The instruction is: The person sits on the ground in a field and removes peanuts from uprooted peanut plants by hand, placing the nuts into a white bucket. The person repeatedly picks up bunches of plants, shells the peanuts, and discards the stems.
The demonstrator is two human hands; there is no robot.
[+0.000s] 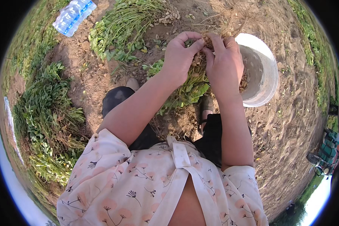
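Between my two hands is a peanut plant's root clump, dry and tan, with pods hanging below the fingers. My left hand pinches the clump from the left with thumb and forefinger. From the right, my right hand grips the same roots, its fingertips close to the left thumb. Green peanut leaves show beneath my wrists, between my legs. Just right of my right hand stands a white plastic bucket, with some peanuts visible at its bottom. My fingers hide part of the roots.
Ahead lies a heap of pulled peanut plants with pods at its root end. Shrink-wrapped water bottles rest on the soil at upper left. More plants line the left. A green vehicle stands far right.
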